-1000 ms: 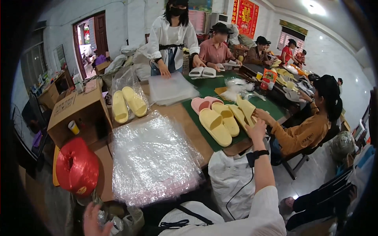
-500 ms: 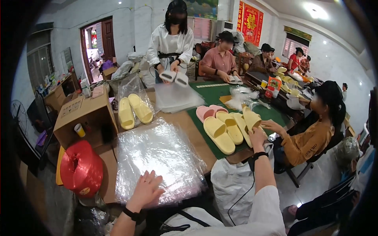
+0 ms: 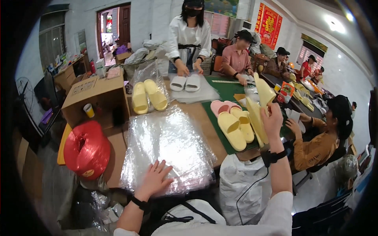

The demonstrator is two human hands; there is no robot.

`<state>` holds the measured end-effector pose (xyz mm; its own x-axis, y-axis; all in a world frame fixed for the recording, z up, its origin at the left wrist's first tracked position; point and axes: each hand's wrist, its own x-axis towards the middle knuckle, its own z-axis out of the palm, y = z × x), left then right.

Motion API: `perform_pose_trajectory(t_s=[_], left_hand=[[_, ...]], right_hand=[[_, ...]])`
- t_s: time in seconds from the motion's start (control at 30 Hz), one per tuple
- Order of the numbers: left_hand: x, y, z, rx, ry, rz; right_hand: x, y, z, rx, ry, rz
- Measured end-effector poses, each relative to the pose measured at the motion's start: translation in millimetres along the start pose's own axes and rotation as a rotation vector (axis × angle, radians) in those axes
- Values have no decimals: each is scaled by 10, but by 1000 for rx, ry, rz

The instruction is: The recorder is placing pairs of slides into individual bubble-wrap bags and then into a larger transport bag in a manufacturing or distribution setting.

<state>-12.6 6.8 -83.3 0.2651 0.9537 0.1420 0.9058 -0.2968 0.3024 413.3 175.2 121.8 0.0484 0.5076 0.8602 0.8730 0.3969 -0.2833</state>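
My left hand (image 3: 158,179) lies flat, fingers apart, on a stack of clear plastic bags (image 3: 165,137) at the table's near side. Raised over the green mat's right part, my right hand (image 3: 272,122) grips a pair of yellow slippers (image 3: 256,122), tilted upright with their soles toward my palm. Just left of them on the mat stand another pair of yellow slippers (image 3: 232,131) and, behind, pink slippers (image 3: 221,107). Beyond the bag stack, a yellow pair (image 3: 155,95) rests on a clear bag.
A red roll of plastic twine (image 3: 87,151) and an open cardboard box (image 3: 96,98) are at left. Across the table, a co-worker handles white slippers (image 3: 186,83) on clear bags. Another co-worker (image 3: 319,135) sits close on the right. A white sack (image 3: 242,188) hangs below the near edge.
My right hand has lifted the yellow slippers off the mat. My left hand stays on the bags. The standing co-worker has lowered the white slippers onto the clear bags. The view has shifted.
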Motion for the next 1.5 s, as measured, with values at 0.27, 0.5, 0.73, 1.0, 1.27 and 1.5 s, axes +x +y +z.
perform_pose_trajectory(t_s=[0.27,0.5,0.73,1.0,1.27,1.5], left_hand=[[-17,-14,-30,7,28,12],[26,-28,102,28,41,22],[5,-66,214,85,7,1],[-25,-51,71,44,63,17],[-39,-47,126,46,51,-4],[-13,-92,182,59,106,41]], right_hand=[[-129,-1457,274,410,-211,-83],[-1232,-2480,1217,439,-538,-317],[-1868,-2401,1802,417,-999,-312],[-1336,-1221,2131,60,-731,-433],[-989,-1770,2322,70,-832,-499],[-1243,-1994,2565,378,-1259,-404]])
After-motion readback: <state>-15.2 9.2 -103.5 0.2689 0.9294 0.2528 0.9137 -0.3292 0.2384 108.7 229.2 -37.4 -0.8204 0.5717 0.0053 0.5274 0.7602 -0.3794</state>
